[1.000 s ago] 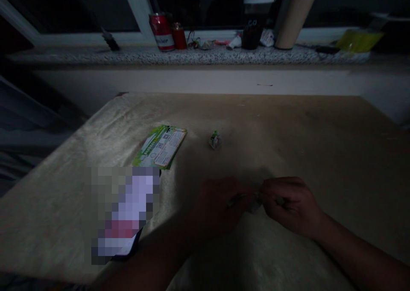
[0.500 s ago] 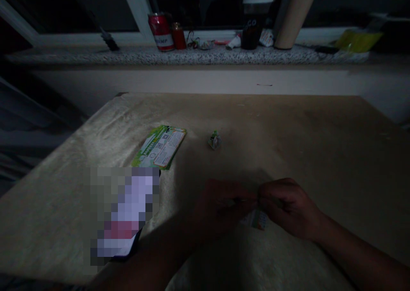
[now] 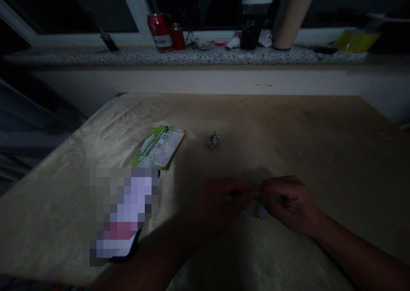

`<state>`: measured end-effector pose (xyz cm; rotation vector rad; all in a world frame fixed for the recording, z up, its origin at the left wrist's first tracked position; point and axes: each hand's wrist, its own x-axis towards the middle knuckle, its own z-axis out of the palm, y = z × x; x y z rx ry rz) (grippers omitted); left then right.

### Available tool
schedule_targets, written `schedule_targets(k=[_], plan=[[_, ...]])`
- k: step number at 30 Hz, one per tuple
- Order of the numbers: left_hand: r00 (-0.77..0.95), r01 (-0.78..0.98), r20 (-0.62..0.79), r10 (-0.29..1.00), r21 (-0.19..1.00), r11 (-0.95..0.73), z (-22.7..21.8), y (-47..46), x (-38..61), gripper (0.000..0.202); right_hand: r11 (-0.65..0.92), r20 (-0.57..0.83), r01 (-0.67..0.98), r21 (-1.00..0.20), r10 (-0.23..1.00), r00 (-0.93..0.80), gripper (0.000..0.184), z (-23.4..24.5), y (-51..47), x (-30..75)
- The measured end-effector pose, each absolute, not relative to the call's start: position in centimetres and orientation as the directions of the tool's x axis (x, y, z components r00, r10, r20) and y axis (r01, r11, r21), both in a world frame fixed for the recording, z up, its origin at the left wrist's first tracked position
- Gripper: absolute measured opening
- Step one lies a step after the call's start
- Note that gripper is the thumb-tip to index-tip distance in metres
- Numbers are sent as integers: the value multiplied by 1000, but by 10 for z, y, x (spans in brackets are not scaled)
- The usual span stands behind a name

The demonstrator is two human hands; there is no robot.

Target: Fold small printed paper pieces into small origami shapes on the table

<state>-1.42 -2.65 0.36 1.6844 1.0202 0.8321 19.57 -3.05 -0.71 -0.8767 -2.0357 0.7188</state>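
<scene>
In the dim middle of the table, a small printed piece, pale with coloured marks, hangs between my two hands; whether it is paper or a packet I cannot tell. My left hand pinches its upper edge from the left, thumb against fingers. From the other side my right hand pinches the same edge, its fingers curled. The fingertips are close together and hide the piece's top. Beyond the hands lies a small crumpled green and white thing.
Green and white printed cards lie left on the cloth-covered table. Below them is a phone, its lit screen blurred out. A red can, a red lighter-like container and a dark lidded cup stand on the windowsill.
My right hand has risen slightly, and the fingertips have moved a little apart. The printed piece has lifted and turned between them. The things on the table have stayed put.
</scene>
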Motion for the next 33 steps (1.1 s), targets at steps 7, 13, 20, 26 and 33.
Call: schedule_targets(k=[7, 13, 20, 26, 33], plan=[[488, 217, 257, 834, 890, -401, 0, -29, -17, 22, 574, 419, 328, -750, 796, -437, 36, -6, -31, 193], [458, -37, -171, 872, 977, 211, -9, -23, -12, 32, 469, 327, 307, -828, 850, -413, 35, -8, -31, 199], [601, 62, -371, 708, 905, 422, -6, -19, -13, 35, 481, 320, 285, -829, 826, -463, 33, -11, -30, 201], [587, 42, -366, 722, 904, 424, -4, -17, -12, 33, 549, 386, 329, -768, 808, -446, 34, -10, -30, 199], [605, 18, -361, 710, 898, 440, -6, -17, -15, 36, 507, 357, 350, -788, 839, -410, 35, -7, -29, 205]])
